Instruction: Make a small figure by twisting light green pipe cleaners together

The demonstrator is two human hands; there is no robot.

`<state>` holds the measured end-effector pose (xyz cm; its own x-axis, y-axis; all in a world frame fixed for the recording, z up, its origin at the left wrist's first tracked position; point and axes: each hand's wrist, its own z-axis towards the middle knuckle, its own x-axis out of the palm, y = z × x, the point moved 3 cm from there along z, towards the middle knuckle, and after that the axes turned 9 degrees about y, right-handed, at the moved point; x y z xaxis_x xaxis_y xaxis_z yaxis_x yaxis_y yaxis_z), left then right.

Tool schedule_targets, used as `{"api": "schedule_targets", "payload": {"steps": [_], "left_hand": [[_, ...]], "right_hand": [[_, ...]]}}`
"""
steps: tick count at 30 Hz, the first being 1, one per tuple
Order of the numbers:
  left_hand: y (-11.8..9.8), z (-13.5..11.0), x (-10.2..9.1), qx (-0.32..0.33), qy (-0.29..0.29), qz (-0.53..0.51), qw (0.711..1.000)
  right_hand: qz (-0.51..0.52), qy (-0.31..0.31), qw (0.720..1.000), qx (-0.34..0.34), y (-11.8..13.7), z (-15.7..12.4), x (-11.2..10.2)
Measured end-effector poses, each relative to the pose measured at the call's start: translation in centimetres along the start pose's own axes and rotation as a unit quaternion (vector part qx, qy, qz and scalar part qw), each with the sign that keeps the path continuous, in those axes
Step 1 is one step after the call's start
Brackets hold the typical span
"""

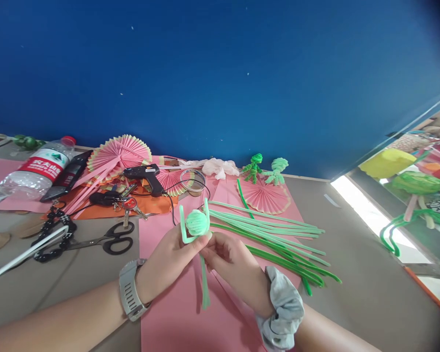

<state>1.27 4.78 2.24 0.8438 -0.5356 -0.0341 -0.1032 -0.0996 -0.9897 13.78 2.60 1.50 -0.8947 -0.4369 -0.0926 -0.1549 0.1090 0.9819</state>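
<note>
Both my hands meet over a pink paper sheet (176, 318) and hold a light green pipe cleaner figure (197, 223) with a coiled ball on top and a stem hanging down. My left hand (168, 261), a grey watch on its wrist, pinches the figure's left side under the ball. My right hand (234, 266), with a grey scrunchie on the wrist, grips the stem just below. A pile of light and dark green pipe cleaners (275, 234) lies just right of my hands.
Scissors (106, 239), keys (126, 203), a black glue gun (146, 176) and a black chain (53, 232) lie to the left. A water bottle (40, 168) lies at far left. Pink paper fans (119, 154) and two green pipe cleaner figures (266, 168) stand by the blue wall.
</note>
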Motion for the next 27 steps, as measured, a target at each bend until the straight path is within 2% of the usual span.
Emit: {"api": "schedule_targets", "payload": {"steps": [4, 7, 11, 15, 19, 24, 27], "left_hand": [[1.0, 0.0, -0.1, -0.050, 0.031, -0.108, 0.992], [0.9, 0.0, -0.2, -0.048, 0.048, -0.115, 0.991], [0.5, 0.0, -0.2, -0.030, 0.069, -0.121, 0.990], [0.3, -0.2, 0.2, -0.038, 0.107, -0.151, 0.982], [0.2, -0.4, 0.3, -0.042, 0.103, -0.162, 0.980], [-0.2, -0.2, -0.1, -0.034, 0.032, -0.131, 0.990], [-0.7, -0.1, -0.1, -0.007, 0.004, -0.088, 0.996]], "right_hand": [[0.167, 0.016, 0.986, 0.016, 0.0, 0.0, 0.4], [0.294, 0.046, 0.954, 0.023, -0.2, -0.2, 1.0], [0.372, 0.073, 0.925, 0.013, -0.4, -0.4, 1.3], [0.365, 0.100, 0.926, -0.001, -0.5, -0.3, 1.1], [0.346, 0.107, 0.932, 0.007, -0.4, -0.4, 1.0], [0.292, 0.073, 0.953, 0.044, 0.2, -0.4, 0.3], [0.219, 0.066, 0.973, 0.028, 0.8, -0.3, -0.4]]}}
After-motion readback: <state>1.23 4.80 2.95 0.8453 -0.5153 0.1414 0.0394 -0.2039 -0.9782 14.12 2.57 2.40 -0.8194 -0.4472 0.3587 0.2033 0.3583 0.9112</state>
